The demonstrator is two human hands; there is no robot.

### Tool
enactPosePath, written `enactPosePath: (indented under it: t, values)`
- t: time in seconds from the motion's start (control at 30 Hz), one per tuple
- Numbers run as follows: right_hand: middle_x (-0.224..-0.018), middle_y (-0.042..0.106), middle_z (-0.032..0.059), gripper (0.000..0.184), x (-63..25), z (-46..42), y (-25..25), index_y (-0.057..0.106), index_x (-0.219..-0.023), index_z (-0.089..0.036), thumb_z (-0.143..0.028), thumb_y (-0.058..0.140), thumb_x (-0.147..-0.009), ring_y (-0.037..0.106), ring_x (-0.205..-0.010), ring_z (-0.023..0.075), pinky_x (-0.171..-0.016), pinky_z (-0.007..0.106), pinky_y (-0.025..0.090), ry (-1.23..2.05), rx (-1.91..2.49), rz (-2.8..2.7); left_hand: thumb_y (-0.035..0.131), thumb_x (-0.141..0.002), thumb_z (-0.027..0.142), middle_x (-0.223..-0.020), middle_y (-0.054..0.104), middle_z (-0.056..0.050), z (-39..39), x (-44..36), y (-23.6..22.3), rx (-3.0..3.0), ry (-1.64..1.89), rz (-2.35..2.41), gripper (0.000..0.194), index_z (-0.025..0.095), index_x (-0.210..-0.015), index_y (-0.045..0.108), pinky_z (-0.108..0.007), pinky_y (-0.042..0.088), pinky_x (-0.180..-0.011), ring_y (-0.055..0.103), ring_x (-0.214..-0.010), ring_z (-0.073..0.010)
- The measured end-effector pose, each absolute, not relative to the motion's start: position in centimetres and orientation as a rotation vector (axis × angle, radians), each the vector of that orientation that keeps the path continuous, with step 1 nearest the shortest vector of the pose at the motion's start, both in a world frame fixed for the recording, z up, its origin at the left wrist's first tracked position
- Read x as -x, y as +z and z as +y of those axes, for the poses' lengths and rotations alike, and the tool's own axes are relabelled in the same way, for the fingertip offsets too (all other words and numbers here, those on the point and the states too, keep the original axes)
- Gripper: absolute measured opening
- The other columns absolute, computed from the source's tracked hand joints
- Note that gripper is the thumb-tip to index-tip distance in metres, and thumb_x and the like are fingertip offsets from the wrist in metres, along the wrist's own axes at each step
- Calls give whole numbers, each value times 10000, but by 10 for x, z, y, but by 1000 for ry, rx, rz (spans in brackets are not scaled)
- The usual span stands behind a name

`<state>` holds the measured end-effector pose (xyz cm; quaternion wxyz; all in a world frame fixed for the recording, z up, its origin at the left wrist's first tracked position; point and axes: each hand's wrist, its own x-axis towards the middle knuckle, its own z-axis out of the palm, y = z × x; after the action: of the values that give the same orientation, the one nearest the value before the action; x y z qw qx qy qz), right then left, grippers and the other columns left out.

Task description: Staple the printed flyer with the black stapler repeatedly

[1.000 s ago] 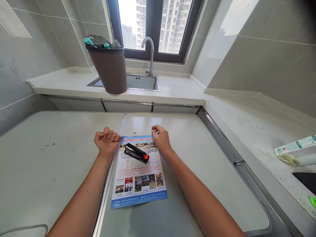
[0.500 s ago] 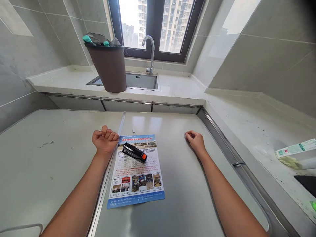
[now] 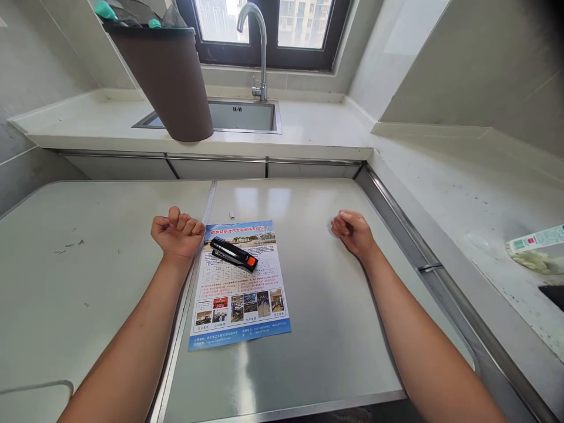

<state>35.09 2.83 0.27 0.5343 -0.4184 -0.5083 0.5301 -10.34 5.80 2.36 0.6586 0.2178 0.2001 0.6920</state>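
My left hand rests on the table as a fist, palm side up, just left of a printed flyer's upper corner. Nothing shows between its curled fingers. The flyer lies flat, blue at top and bottom, with rows of photos and text. Across its upper half lies a black stapler with an orange-red patch at one end, tilted and touched by neither hand. Beyond the flyer's top edge is a tiny pale grey piece, perhaps a strip of staples. My right hand is also closed in a fist, well right of the flyer, with no object visible in it.
A brown bin with bottles stands on the far counter beside the sink and faucet. On the right counter lies a clear package with a label. A seam runs along the light table.
My right hand has gone from a loose pinch to a fist with the fingers curled in. The view has tilted downward, showing the table's near edge. The stapler and flyer stay in place.
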Motion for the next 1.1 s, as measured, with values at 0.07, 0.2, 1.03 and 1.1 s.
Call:
enactPosePath:
  t: [0.07, 0.2, 1.03, 1.1]
  values:
    - [-516, 282, -64, 449, -347, 29, 0, 398, -582, -232, -444, 653, -886, 239, -506, 114, -523, 290, 211, 1382, 1017, -1334, 490, -833, 299, -580, -9, 62, 58, 103, 24, -514, 1562, 473, 387, 196, -606, 194, -293, 118, -422, -47, -487, -107]
    - [-562, 262, -69, 507, -345, 32, -6, 388, -570, -220, -473, 724, -854, 202, -539, 101, -541, 287, 151, 1401, 1089, -1465, 488, -840, 295, -581, 1, 62, 58, 102, 23, -513, 1570, 482, 385, 196, -611, 195, -293, 126, -424, -38, -489, -108]
    - [-566, 226, -69, 552, -347, 36, -10, 310, -564, -227, -483, 694, -868, 163, -559, 101, -551, 300, 105, 1344, 1158, -1597, 471, -849, 305, -578, 1, 62, 57, 100, 23, -512, 1555, 489, 383, 202, -621, 181, -280, 154, -425, -38, -495, -111]
    - [-562, 228, -68, 560, -347, 36, -9, 305, -563, -229, -497, 698, -858, 166, -557, 103, -549, 298, 109, 1339, 1167, -1597, 479, -860, 315, -568, 11, 66, 57, 100, 23, -503, 1564, 503, 400, 202, -620, 180, -275, 156, -419, -35, -487, -107]
